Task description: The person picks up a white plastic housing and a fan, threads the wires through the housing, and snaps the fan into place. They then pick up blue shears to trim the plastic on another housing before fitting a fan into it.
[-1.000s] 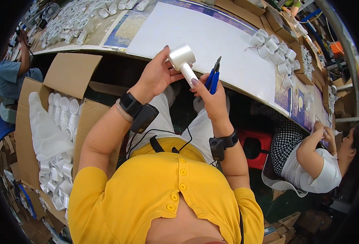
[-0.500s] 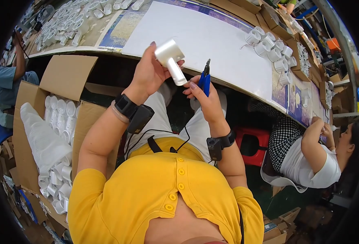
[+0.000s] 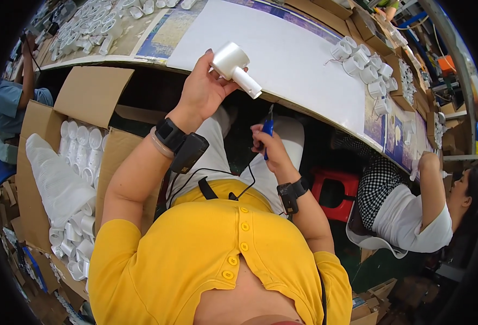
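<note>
My left hand is closed round a white plastic housing, a short round cup with a tubular handle pointing down to the right. It is held up at the table's near edge. Lower and to the right, over my lap, my right hand grips blue-handled pliers with the dark jaws pointing up. The pliers are apart from the housing. My fingers partly cover their handles.
The white-topped table lies ahead. Wired white cups stand on its right, and many white parts at far left. A cardboard box of white parts is at my left. A co-worker sits at right beside a red stool.
The housing has risen slightly and turned, its handle swinging outward to the right. My right hand has drawn down and away from the handle's end, keeping the pliers. The co-worker's arm has shifted.
</note>
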A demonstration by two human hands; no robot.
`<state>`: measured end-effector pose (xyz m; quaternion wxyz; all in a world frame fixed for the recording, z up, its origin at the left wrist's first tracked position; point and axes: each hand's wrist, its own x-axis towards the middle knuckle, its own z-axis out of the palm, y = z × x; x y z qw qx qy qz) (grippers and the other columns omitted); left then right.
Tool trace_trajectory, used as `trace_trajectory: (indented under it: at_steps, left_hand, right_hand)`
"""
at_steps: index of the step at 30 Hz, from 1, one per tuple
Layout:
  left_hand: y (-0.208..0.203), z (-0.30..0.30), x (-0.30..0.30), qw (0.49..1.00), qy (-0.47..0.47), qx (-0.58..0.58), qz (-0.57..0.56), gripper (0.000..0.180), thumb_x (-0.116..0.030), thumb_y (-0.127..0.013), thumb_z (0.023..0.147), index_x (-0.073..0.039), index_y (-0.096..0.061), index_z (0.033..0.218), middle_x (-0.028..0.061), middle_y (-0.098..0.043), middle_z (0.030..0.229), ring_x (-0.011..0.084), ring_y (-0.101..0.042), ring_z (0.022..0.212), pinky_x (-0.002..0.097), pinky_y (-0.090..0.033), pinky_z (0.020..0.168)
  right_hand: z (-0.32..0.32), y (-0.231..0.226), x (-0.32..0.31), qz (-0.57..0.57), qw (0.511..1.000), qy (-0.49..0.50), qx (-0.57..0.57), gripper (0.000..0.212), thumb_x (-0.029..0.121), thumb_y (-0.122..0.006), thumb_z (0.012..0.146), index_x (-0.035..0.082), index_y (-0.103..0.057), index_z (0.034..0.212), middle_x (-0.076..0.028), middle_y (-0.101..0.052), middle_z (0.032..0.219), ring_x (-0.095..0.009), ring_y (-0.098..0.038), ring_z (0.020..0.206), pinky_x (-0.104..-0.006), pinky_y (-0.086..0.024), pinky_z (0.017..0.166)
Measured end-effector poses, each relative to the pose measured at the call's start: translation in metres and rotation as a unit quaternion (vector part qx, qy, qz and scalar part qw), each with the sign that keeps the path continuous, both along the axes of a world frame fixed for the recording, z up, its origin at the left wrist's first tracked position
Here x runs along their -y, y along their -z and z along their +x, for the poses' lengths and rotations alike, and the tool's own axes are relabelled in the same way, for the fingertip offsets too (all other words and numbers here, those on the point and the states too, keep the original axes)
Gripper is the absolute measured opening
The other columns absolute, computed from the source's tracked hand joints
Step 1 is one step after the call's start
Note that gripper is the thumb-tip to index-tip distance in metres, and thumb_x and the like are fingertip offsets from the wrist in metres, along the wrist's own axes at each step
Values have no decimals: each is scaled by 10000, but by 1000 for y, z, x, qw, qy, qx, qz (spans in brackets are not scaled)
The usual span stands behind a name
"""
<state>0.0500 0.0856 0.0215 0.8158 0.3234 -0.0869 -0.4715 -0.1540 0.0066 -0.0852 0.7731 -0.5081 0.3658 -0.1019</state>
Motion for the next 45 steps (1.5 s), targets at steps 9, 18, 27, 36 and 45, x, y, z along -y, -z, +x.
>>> trace_trajectory:
  at_steps: [9, 18, 27, 36, 45]
  left_hand:
    - [6, -3, 0, 997, 17, 76, 5, 496, -402, -449, 974, 0, -378, 1255, 124, -469, 1189, 253, -515, 1102, 463, -473, 927]
    - [-1, -13, -2, 985, -8, 149, 92, 527, -439, -448, 967, -1, -388, 1255, 122, -486, 1181, 228, -536, 1069, 413, -477, 917]
    - [1, -1, -4, 990, 50, 132, -29, 575, -451, -510, 934, -54, -362, 1322, 103, -516, 1215, 201, -538, 1110, 382, -469, 948]
    - [0, 0, 2, 990, 90, 105, -18, 508, -469, -514, 928, -55, -471, 1218, 75, -578, 1124, 209, -593, 1034, 404, -488, 924]
    - [-4, -4, 4, 986, 33, 138, 90, 563, -546, -576, 865, -53, -527, 1133, 61, -585, 1044, 183, -579, 1008, 424, -498, 884]
  right_hand:
    - [27, -83, 8, -8, 987, 27, 156, 428, 330, -514, 944, 12, -492, 1230, -112, -624, 1027, -150, -598, 824, -318, -494, 786]
    - [40, -85, 0, 56, 985, 42, 155, 436, 341, -510, 943, 19, -489, 1235, -84, -614, 925, -144, -585, 770, -308, -494, 748]
    - [36, -90, 3, 247, 935, -17, 252, 389, 335, -479, 937, 2, -512, 1137, -38, -547, 797, -124, -507, 669, -289, -435, 639]
    - [35, -89, 3, 253, 941, -49, 217, 444, 370, -429, 957, -35, -524, 1114, -64, -586, 843, -153, -545, 697, -293, -455, 684]
    - [34, -85, -9, -384, 909, 70, 144, 305, 184, -594, 915, -11, -559, 1147, -40, -622, 927, -95, -569, 785, -244, -467, 741]
